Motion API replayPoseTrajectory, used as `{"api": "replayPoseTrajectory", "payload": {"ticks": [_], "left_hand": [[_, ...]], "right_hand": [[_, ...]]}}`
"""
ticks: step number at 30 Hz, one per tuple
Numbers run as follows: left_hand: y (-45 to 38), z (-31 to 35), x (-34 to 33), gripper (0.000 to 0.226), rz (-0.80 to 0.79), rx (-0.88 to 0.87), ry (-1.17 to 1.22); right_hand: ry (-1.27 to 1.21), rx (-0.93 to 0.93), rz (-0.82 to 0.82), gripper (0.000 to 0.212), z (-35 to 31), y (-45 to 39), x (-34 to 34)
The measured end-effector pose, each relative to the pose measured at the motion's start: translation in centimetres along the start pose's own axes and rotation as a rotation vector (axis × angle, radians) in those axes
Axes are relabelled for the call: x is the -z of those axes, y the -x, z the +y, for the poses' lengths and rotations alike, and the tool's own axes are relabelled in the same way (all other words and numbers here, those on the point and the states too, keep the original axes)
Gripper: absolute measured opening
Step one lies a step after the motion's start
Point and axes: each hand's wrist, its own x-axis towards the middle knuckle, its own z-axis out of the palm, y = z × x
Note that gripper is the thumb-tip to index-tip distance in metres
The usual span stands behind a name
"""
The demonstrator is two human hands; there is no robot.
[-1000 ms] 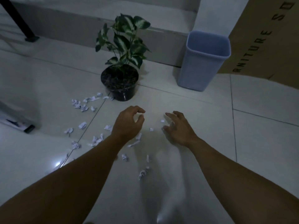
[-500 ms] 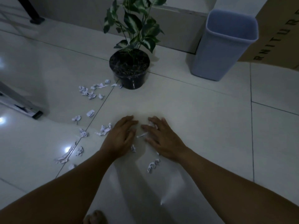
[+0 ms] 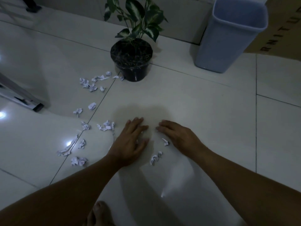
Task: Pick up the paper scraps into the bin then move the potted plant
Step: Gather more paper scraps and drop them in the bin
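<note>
White paper scraps point(image 3: 156, 158) lie between the left hand point(image 3: 130, 142) and right hand point(image 3: 178, 136), each grip spread flat, empty, gathering; next, scoop toward the bin point(image 3: 228, 46) ahead.

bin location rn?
In the head view the blue bin stands upright at the top right on the tiled floor, right of the potted plant and beside a cardboard box.

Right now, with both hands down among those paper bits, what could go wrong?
Scraps are scattered widely, so the ones beside the potted plant may get missed. The bin stands well beyond both hands, so tiny pieces could drop on the way. The dim light hides small bits.
</note>
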Motion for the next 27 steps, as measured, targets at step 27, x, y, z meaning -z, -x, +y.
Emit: {"api": "replayPoseTrajectory", "payload": {"ticks": [27], "left_hand": [[-1.5,3.5,-2.0,0.022,-0.228,-0.195,-0.395]], "right_hand": [[-0.056,-0.296,0.071,0.04,-1.6,2.6,1.3]]}}
